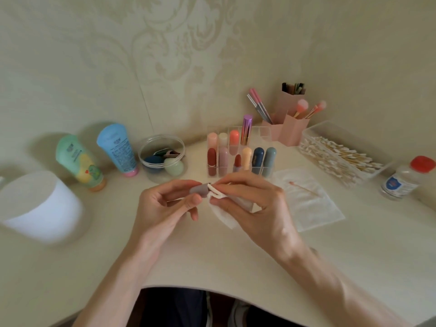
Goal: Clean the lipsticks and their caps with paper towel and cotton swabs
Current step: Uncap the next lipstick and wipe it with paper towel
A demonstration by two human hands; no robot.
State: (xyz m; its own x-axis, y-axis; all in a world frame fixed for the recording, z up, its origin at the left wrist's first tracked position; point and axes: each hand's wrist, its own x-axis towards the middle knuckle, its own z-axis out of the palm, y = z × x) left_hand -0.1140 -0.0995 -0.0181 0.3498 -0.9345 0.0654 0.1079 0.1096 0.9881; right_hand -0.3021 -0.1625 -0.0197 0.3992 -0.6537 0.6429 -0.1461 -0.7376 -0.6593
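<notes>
Two hands in view: left hand (165, 204), right hand (257, 208), both bare. Fingers (179, 187) long and slim; left thumbnail looks trimmed short. Tendons and a vein stand out on the back of the right hand. Left forearm (122, 274) and right forearm (335, 279) bare from wrist to frame edge. Below the tabletop (212, 267) edge, lap in dark clothing (174, 308), navy or black, cannot tell which. Beside it a light grey-white patch (238, 312), too blurred to name.

Cream table (212, 260): lipstick rack (264, 133), swab box (330, 129), bottle (402, 181), paper towel (316, 210).
</notes>
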